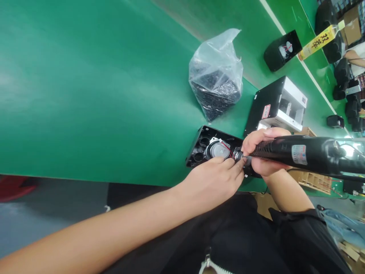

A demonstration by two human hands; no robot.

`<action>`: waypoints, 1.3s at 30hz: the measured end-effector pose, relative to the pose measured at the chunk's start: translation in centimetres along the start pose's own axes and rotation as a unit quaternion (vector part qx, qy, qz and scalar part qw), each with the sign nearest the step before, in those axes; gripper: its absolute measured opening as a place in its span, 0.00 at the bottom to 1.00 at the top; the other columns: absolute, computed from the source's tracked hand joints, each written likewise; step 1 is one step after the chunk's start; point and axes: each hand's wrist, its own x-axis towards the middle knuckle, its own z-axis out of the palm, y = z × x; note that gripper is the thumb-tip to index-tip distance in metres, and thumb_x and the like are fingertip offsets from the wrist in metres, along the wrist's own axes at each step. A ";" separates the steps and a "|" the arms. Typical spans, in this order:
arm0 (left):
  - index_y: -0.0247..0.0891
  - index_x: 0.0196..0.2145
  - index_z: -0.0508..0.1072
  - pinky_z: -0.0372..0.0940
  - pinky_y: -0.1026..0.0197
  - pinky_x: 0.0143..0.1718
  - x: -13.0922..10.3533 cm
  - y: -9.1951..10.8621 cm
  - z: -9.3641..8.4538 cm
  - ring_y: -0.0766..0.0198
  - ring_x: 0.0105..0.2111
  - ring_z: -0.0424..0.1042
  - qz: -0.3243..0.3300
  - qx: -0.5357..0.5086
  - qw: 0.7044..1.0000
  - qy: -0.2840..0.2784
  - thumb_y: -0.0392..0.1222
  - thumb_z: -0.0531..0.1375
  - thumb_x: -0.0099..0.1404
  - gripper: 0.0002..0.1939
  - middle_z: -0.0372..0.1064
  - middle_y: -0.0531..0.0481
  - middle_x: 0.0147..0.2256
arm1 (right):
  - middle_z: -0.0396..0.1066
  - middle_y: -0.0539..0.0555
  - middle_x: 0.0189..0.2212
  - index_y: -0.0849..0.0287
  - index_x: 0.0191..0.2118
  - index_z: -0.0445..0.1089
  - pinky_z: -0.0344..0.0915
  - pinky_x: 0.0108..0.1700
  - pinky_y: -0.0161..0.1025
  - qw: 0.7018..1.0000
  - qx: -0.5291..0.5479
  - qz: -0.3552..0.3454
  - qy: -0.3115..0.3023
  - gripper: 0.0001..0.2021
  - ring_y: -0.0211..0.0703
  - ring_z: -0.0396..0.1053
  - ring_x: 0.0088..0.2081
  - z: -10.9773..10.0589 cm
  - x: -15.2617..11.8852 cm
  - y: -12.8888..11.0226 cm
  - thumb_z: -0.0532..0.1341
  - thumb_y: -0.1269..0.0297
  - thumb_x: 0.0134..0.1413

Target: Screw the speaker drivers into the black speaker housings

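Right hand (261,137) grips tool (313,154); left (213,180) nearby.

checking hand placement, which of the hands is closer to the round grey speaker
Left. The left hand lies at the near edge of the round grey speaker; the right hand is farther off, to the speaker's right, gripping the black handheld tool.

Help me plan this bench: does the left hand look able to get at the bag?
Probably yes: nothing covers the bag, beyond the open box, though the left hand is busy near the driver.
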 end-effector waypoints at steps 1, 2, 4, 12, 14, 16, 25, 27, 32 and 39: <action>0.36 0.48 0.88 0.70 0.51 0.40 0.1 0.0 -0.1 0.55 0.42 0.84 0.001 -0.001 1.000 0.002 0.29 0.63 0.85 0.12 0.93 0.40 0.54 | 0.62 0.39 0.24 0.39 0.54 0.75 0.72 0.22 0.42 1.000 0.010 -0.019 0.009 0.44 0.42 0.64 0.19 0.5 -0.1 0.0 0.68 0.05 0.53; 0.36 0.48 0.88 0.70 0.51 0.41 0.1 0.0 -0.2 0.55 0.43 0.84 0.002 -0.003 1.000 0.002 0.29 0.63 0.86 0.13 0.93 0.41 0.54 | 0.64 0.40 0.25 0.39 0.55 0.76 0.72 0.22 0.42 0.999 0.018 -0.039 0.017 0.44 0.42 0.64 0.19 0.9 -0.1 -0.1 0.67 0.05 0.53; 0.38 0.50 0.88 0.71 0.52 0.44 0.0 0.0 -0.3 0.55 0.46 0.84 0.008 -0.007 1.000 0.000 0.29 0.63 0.86 0.12 0.92 0.42 0.54 | 0.68 0.41 0.25 0.40 0.59 0.77 0.71 0.21 0.42 0.996 0.030 -0.073 0.031 0.44 0.43 0.66 0.19 1.7 0.1 -0.7 0.65 0.06 0.58; 0.36 0.49 0.88 0.75 0.52 0.51 -1.4 -0.7 -0.6 0.53 0.50 0.85 0.037 -0.043 0.997 0.050 0.27 0.65 0.83 0.11 0.92 0.42 0.52 | 0.74 0.43 0.30 0.40 0.68 0.80 0.78 0.26 0.39 0.974 -0.001 -0.194 0.115 0.30 0.39 0.71 0.21 -3.4 2.9 -9.3 0.68 0.26 0.77; 0.35 0.48 0.88 0.76 0.50 0.51 -1.9 -0.6 -0.4 0.52 0.49 0.85 0.029 -0.060 0.995 0.071 0.25 0.64 0.82 0.12 0.92 0.42 0.50 | 0.71 0.42 0.29 0.41 0.62 0.81 0.75 0.26 0.37 0.962 -0.035 -0.230 0.144 0.27 0.37 0.71 0.20 -5.1 3.6 -10.3 0.73 0.28 0.75; 0.36 0.47 0.88 0.77 0.47 0.53 -2.6 -0.3 0.0 0.50 0.49 0.86 0.010 -0.065 0.994 0.089 0.23 0.63 0.81 0.14 0.92 0.42 0.50 | 0.68 0.40 0.27 0.42 0.60 0.79 0.69 0.22 0.34 0.946 -0.067 -0.263 0.179 0.27 0.36 0.65 0.17 -5.8 4.2 -10.1 0.70 0.26 0.76; 0.37 0.55 0.86 0.78 0.45 0.55 -4.5 0.0 0.1 0.49 0.51 0.88 -0.029 -0.070 0.994 0.074 0.22 0.61 0.81 0.17 0.93 0.43 0.52 | 0.66 0.41 0.26 0.41 0.61 0.74 0.64 0.21 0.37 0.949 -0.133 -0.190 0.214 0.35 0.37 0.63 0.18 -4.5 4.2 -7.3 0.58 0.16 0.77; 0.36 0.55 0.86 0.78 0.45 0.53 -4.4 -0.1 0.0 0.49 0.50 0.88 -0.025 -0.063 0.995 0.072 0.23 0.62 0.81 0.16 0.93 0.43 0.52 | 0.68 0.43 0.28 0.43 0.65 0.75 0.67 0.22 0.39 0.954 -0.117 -0.177 0.214 0.36 0.38 0.66 0.19 -4.4 4.1 -7.5 0.60 0.17 0.77; 0.35 0.57 0.85 0.77 0.45 0.50 -4.6 -0.5 -0.3 0.49 0.50 0.89 -0.027 -0.050 0.996 0.068 0.24 0.62 0.82 0.15 0.93 0.41 0.53 | 0.73 0.42 0.27 0.44 0.66 0.81 0.68 0.20 0.38 0.962 -0.043 -0.183 0.200 0.34 0.39 0.66 0.18 -4.5 3.9 -8.9 0.72 0.23 0.72; 0.36 0.53 0.86 0.74 0.50 0.44 -4.7 -0.5 -0.1 0.53 0.45 0.86 -0.020 -0.052 0.995 0.085 0.23 0.64 0.79 0.14 0.93 0.43 0.51 | 0.78 0.43 0.29 0.26 0.66 0.85 0.83 0.30 0.46 0.993 -0.041 -0.041 0.106 0.25 0.44 0.76 0.23 -3.3 -1.3 -14.5 0.66 0.23 0.78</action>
